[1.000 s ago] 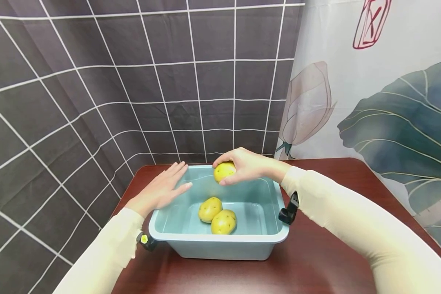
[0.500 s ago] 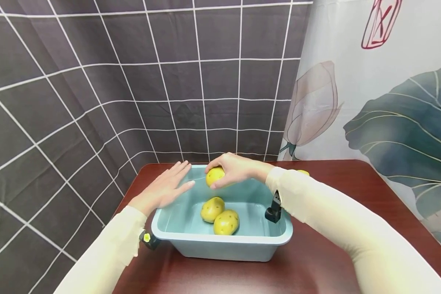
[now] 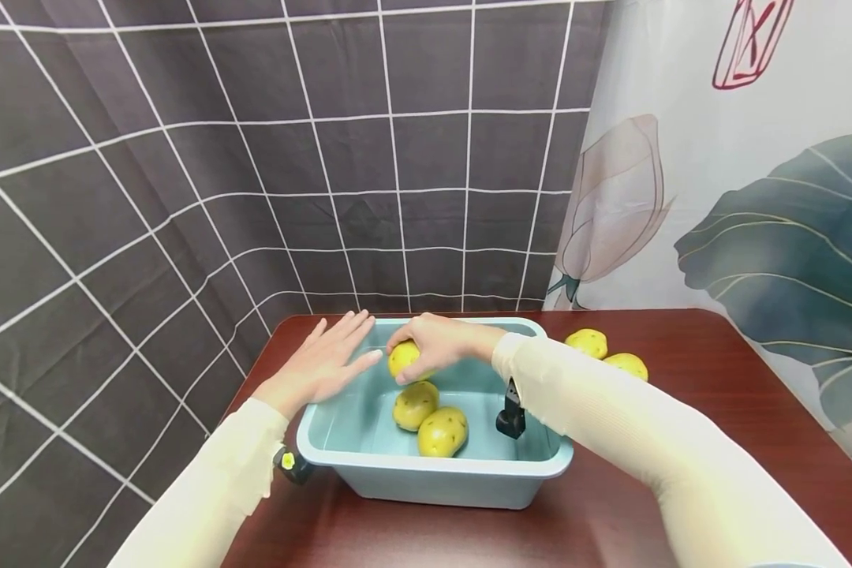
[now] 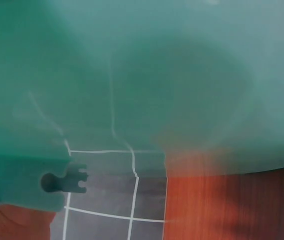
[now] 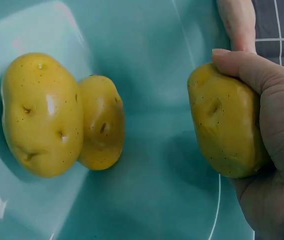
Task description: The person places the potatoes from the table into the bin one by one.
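A yellow potato [image 5: 226, 122] is gripped in my right hand [image 3: 436, 341], between thumb and curled fingers, inside the back of a light blue plastic basin [image 3: 440, 460]. Two more potatoes, one farther back [image 3: 416, 405] and one nearer [image 3: 443, 432], lie against each other on the basin floor, just below the held one. My left hand [image 3: 326, 364] rests over the basin's left rim with its fingers straight. In the left wrist view the blue-green basin wall [image 4: 132, 90] fills most of the picture, and the fingers are hidden.
Two potatoes, one behind [image 3: 588, 343] and one in front [image 3: 628, 365], lie on the dark red table [image 3: 681, 442] right of the basin. A grey gridded curtain [image 3: 341, 158] hangs behind and to the left. A white flowered curtain [image 3: 639, 79] hangs at the right.
My right hand has carried the potato leftward and lower into the basin. The potatoes at the right have come into view from behind the sleeve. The left hand keeps its place on the rim.
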A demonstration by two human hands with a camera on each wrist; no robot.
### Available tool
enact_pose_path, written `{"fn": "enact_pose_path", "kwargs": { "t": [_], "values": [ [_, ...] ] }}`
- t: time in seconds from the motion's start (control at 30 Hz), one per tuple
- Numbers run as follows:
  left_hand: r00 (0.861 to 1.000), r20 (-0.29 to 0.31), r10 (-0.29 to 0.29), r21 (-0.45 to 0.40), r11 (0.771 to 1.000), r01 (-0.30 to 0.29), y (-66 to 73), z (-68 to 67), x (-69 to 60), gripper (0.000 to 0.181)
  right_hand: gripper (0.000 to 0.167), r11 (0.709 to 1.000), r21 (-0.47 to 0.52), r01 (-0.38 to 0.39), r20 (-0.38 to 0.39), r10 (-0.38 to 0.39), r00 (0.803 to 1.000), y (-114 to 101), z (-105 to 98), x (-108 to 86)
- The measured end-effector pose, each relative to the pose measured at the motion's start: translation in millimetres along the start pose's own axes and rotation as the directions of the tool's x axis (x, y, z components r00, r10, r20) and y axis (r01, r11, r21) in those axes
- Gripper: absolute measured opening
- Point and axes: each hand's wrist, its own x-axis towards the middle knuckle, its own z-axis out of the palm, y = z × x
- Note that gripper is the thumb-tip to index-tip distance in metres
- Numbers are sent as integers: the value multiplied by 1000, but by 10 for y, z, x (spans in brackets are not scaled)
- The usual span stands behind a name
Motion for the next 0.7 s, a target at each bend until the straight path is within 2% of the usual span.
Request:
{"fn": "enact_pose_path", "kwargs": {
  "t": [0.3,0.5,0.7],
  "values": [
    [1000,7,0,0,1000,0,6,-21,-3,80,51,1000,21,9,114,-11,993,4,134,80],
    [1000,0,4,-17,1000,-4,12,-9,5,80,45,999,40,10,208,-18,978,17,250,118],
    [1000,-4,4,-7,1000,-4,-1,7,-2,79,43,999,9,51,237,-52,970,25,336,153]
  ]
}}
